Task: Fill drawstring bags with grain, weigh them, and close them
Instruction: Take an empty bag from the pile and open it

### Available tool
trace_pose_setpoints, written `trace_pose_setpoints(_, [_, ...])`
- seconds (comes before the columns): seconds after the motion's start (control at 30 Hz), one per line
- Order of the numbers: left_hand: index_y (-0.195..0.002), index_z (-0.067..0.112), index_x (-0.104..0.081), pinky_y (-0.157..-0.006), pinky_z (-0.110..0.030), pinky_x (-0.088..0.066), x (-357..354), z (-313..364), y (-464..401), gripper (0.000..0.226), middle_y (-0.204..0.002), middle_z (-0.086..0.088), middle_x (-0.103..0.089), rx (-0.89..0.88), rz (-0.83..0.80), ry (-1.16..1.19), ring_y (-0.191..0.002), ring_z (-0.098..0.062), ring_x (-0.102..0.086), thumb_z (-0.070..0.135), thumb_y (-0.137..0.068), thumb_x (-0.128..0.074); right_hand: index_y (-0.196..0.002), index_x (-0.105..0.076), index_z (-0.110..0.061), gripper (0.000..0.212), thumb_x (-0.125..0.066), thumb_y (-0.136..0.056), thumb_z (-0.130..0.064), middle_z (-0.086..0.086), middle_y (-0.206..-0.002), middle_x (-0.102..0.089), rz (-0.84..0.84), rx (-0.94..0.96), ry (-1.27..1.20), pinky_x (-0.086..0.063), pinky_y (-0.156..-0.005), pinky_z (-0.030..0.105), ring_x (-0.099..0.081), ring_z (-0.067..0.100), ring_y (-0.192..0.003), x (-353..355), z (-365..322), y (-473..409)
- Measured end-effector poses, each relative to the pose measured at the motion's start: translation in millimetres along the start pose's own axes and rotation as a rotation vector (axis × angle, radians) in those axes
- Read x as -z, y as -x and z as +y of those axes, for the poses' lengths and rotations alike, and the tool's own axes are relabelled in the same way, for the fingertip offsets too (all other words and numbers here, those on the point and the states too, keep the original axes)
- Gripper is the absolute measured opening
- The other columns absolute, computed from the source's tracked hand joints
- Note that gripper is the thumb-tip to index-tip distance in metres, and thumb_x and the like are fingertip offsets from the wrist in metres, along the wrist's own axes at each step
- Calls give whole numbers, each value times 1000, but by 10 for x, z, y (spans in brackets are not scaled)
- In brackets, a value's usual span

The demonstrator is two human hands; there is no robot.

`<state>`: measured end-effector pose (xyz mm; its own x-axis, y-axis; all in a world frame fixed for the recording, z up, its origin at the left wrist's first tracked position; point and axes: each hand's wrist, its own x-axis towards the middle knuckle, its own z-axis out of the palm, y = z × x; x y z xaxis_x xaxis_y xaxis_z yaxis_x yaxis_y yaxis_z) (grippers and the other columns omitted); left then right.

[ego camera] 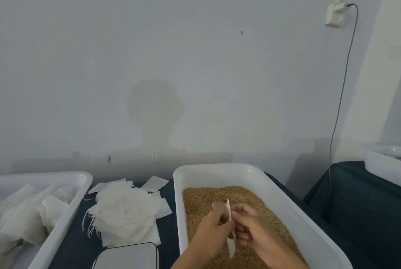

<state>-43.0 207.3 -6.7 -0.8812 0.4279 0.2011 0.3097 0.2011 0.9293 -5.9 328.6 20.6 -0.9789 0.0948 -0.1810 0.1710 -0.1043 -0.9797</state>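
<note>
A white tub (217, 171) holds brown grain (243, 195). Over the grain, both hands hold one thin white drawstring bag (230, 247), seen edge-on and upright. My left hand (211, 228) grips it from the left, and a small translucent scoop (217, 205) shows above its fingers. My right hand (253, 228) pinches the bag from the right. A stack of empty white bags (125, 214) lies on the dark cloth to the left. The corner of a scale (130, 255) shows at the bottom edge.
A second white tub (71, 192) at the left holds several filled white bags. Another white container (382, 164) stands on a dark-covered surface at the far right. A cable (338, 117) hangs down the wall from a socket.
</note>
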Motion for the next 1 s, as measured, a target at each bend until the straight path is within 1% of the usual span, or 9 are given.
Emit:
trace_pose_setpoints(0.07, [-85, 1, -54, -63, -23, -42, 13, 17, 3, 22, -77, -3, -56, 5, -35, 36, -65, -8, -49, 21, -91, -61, -93, -50, -2, 6, -51, -94, -8, 2, -49, -39, -21, -17, -63, -24, -34, 18, -30, 10, -37, -3, -10, 14])
trace_pose_setpoints(0.13, [-71, 12, -50, -62, -16, -38, 23, 13, -2, 24, -65, 7, -53, 0, -70, 66, -58, -2, -45, 20, -87, -66, -92, -49, -3, 12, -55, -92, -14, 1, -48, -44, -42, -24, -111, -24, -35, 17, -31, 9, -37, -6, -20, 25])
trace_pose_setpoints(0.27, [-61, 18, -50, -60, -15, -38, 44, 10, 0, 31, -54, 12, -50, 17, -88, 133, -54, -1, -45, 15, -82, -72, -95, -50, -1, 15, -58, -88, -12, 3, -54, -50, -103, -2, -149, -26, -35, 17, -32, 8, -38, 3, -20, 32])
trace_pose_setpoints(0.43, [-66, 14, -50, -52, -16, -38, 84, 12, 18, 27, -55, 9, -55, 58, -55, 234, -52, -5, -48, 14, -83, -71, -109, -53, 3, 25, -56, -85, -3, 5, -58, -43, -168, 23, -224, -31, -36, 20, -32, 10, -42, 40, 14, 10])
trace_pose_setpoints(0.57, [-75, 11, -50, -61, -25, -46, 101, 34, 23, 21, -65, 0, -62, 122, -58, 330, -62, -14, -56, 15, -86, -67, -114, -48, 4, 30, -56, -84, 0, 7, -59, -48, -202, 33, -292, -36, -38, 21, -37, 11, -44, 55, 29, 5])
trace_pose_setpoints(0.7, [-82, 9, -50, -63, -26, -46, 143, 72, 43, 20, -74, -6, -62, 183, -63, 444, -67, -20, -54, 22, -85, -66, -119, -48, 3, 41, -58, -79, 3, 9, -63, -53, -252, 34, -314, -39, -40, 22, -40, 12, -47, 63, 13, 26])
trace_pose_setpoints(0.8, [-87, 8, -52, -72, -32, -46, 161, 84, 56, 20, -87, -15, -60, 223, -61, 502, -78, -27, -52, 22, -84, -66, -121, -46, 2, 42, -58, -80, 4, 9, -63, -53, -271, 29, -329, -40, -41, 22, -42, 13, -48, 73, 4, 26])
trace_pose_setpoints(0.9, [-88, 8, -51, -60, -21, -47, 151, 70, 59, 14, -78, -6, -61, 231, -32, 516, -64, -14, -55, 18, -89, -62, -121, -44, 1, 42, -57, -81, 6, 9, -63, -51, -258, 21, -309, -39, -40, 22, -40, 13, -47, 67, 2, 25])
trace_pose_setpoints(1.0, [-89, 10, -46, -53, -17, -44, 123, 94, 59, 11, -67, 2, -58, 175, 44, 431, -52, -4, -54, 9, -92, -57, -119, -44, -3, 35, -53, -85, 6, 2, -56, -44, -98, 26, -138, -32, -37, 21, -34, 11, -44, 78, 32, 3])
